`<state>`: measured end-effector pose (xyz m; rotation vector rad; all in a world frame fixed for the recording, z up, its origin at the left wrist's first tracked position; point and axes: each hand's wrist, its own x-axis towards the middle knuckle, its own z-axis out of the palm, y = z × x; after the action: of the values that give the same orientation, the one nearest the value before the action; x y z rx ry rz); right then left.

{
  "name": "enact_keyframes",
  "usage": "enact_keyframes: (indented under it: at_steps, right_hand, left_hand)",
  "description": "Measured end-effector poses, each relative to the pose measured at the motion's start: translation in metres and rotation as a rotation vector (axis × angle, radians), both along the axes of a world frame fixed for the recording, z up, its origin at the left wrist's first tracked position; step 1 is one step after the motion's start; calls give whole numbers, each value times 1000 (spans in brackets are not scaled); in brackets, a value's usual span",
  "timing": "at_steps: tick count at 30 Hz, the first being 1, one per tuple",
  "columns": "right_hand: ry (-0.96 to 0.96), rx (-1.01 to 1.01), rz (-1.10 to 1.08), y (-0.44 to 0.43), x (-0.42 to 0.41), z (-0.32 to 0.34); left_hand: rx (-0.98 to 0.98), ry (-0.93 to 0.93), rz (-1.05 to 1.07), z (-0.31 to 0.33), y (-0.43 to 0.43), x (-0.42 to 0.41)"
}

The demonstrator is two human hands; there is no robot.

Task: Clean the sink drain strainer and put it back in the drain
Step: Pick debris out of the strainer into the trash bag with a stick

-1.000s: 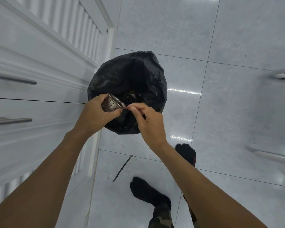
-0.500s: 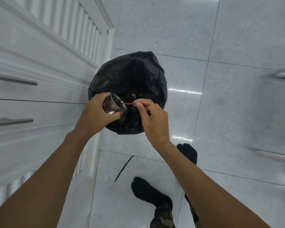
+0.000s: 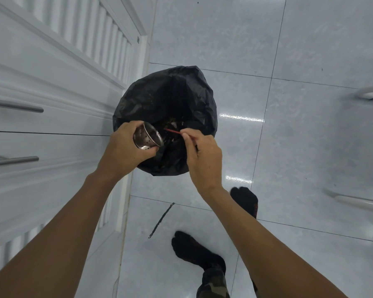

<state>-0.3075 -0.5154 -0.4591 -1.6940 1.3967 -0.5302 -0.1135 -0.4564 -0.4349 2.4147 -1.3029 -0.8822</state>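
My left hand (image 3: pixel 125 150) grips the metal drain strainer (image 3: pixel 147 138), a perforated steel cup tipped on its side with its mouth facing right over the bin. My right hand (image 3: pixel 202 155) pinches a thin red stick (image 3: pixel 173 131) whose tip points toward the strainer's mouth, a short gap away. Both hands hover above the open black-bagged trash bin (image 3: pixel 166 100), with dark scraps visible inside it.
White cabinet fronts with bar handles (image 3: pixel 19 107) run along the left. My feet in black socks (image 3: pixel 194 252) stand on the glossy grey tile floor. A dark thin stick (image 3: pixel 161 220) lies on the floor near the bin. White furniture legs (image 3: pixel 362 203) show at the right.
My right hand has drawn the red stick out of the strainer and back to the right. The strainer has tilted so its mouth faces more to the right.
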Motion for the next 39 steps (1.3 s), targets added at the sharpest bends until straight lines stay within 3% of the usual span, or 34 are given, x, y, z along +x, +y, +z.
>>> enact_keyframes:
  at_steps: [4, 8, 12, 17, 22, 25, 29, 34, 39]
  right_hand:
    - [-41, 28, 204, 8, 3, 2]
    - [-32, 12, -11, 0, -2, -1]
    - [-40, 53, 218, 9, 4, 3]
    - [-7, 32, -11, -3, 3, 1]
    - [-21, 73, 164, 16, 9, 2]
    - [-21, 45, -51, 10, 4, -4]
    - [-62, 50, 156, 17, 8, -5]
    - [-68, 77, -66, 5, 7, -8]
    - [-84, 78, 120, 8, 12, -1]
  left_hand:
    - [-12, -6, -16, -1, -1, 0]
    - [-9, -2, -14, -3, -2, -1]
    - [31, 14, -12, -7, -2, 3]
    - [47, 14, 1, -11, 2, 5]
    - [61, 13, -12, -11, 3, 4]
    - [65, 24, -8, -9, 4, 4]
    - [73, 22, -11, -7, 4, 6]
    - [36, 71, 3, -8, 5, 3]
    - [-21, 91, 49, -19, 8, 6]
